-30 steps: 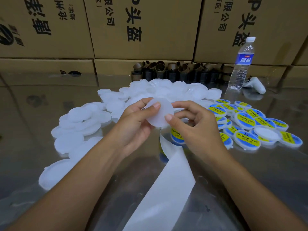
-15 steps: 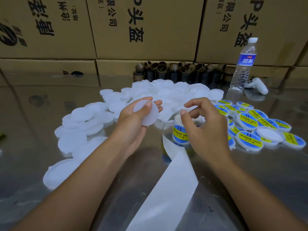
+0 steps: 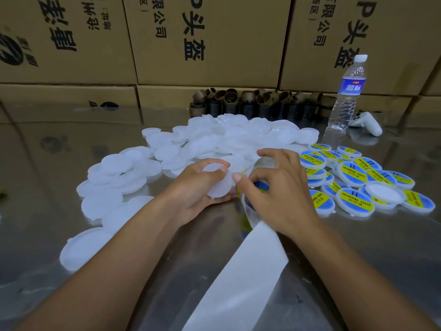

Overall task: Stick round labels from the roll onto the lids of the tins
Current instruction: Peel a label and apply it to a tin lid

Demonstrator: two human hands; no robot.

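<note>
My left hand [image 3: 198, 187] grips a blank white round lid [image 3: 218, 181] between thumb and fingers, just above the table. My right hand [image 3: 274, 189] is right beside it, thumb and forefinger pinching at a blue and yellow label on the label roll [image 3: 257, 186], which is mostly hidden behind that hand. White backing paper [image 3: 238, 280] trails from the roll toward me. A heap of blank white lids [image 3: 214, 139] lies behind and to the left. Labelled lids [image 3: 353, 174] lie in a pile on the right.
Cardboard boxes [image 3: 205, 39] wall off the back. In front of them stand brown empty roll cores [image 3: 250, 103], a water bottle [image 3: 347, 96] and a white controller [image 3: 367, 123]. The table [image 3: 47, 151] is shiny metal.
My left hand has lowered the blank lid toward the table and the roll. My right hand has left the lid, dropped onto the label roll and now pinches at a label.
</note>
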